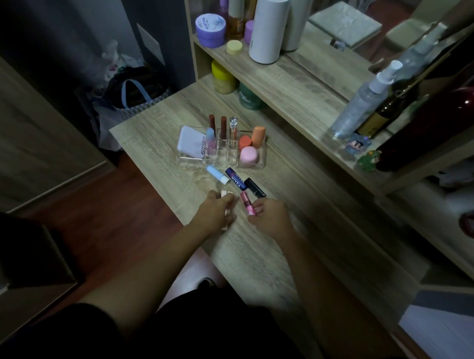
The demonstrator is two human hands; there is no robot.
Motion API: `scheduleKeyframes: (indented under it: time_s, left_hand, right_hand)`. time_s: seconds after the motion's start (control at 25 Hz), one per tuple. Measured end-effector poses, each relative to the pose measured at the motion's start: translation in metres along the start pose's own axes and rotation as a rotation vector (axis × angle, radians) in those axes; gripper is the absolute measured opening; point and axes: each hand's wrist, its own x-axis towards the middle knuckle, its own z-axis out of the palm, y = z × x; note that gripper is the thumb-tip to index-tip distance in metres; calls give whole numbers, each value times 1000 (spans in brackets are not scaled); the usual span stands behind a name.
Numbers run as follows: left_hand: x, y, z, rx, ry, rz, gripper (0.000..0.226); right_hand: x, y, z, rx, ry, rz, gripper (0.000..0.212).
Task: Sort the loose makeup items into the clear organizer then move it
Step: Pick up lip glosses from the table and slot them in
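Clear organizer (222, 162) is sitting on the wooden desk (268, 247), hard transparent plastic with small square slots, already partly filled: lip tubes standing upright in the slots, round sponges and a white compact in the wider bays. Just in front of the organizer, loose sticks are lying flat: pale blue stick (217, 174), navy stick (235, 178), black tube (255, 187). Right hand (269, 216) is pinching a glossy pink tube (247, 207), probably to lift it. Left hand (215, 209) is curling over a small pale item (226, 201); grip there cannot be told
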Motion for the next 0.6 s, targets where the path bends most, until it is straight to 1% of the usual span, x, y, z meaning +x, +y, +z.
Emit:
scheduleKeyframes:
  time_s: [0.08,0.12,0.16,0.2,0.28,0.32,0.36,0.44,0.52,0.6]
  left_hand:
    - [-4,-3,-3,-43,-11,-1,41]
    - [-7,-5,-6,-104,-17,-3,43]
    - [-9,-8,-10,-221,-22,-25,45]
    - [-11,-10,-16,-398,-25,-67,44]
    - [-12,-8,-32,-835,-30,-166,36]
    - [-10,-5,-39,-1001,-25,-189,30]
    - [-6,-3,-46,-1087,-17,-189,27]
    - [0,5,-62,-1181,-11,-156,28]
    - [5,8,-77,-1248,19,-123,27]
    - [8,7,-90,-1217,40,-70,20]
  right_hand:
    - [-4,5,-2,133,-20,31,26]
    - [-6,7,-4,198,-29,40,27]
    - [-7,7,-6,276,-37,48,27]
    - [-8,5,-9,378,-48,53,28]
    - [-6,-3,-16,625,-84,51,32]
    - [-5,-8,-19,724,-94,36,36]
    - [-2,-14,-23,791,-96,17,38]
    - [3,-26,-30,875,-100,-8,34]
    - [7,-37,-36,918,-101,-28,23]
    - [12,-47,-42,913,-88,-72,16]
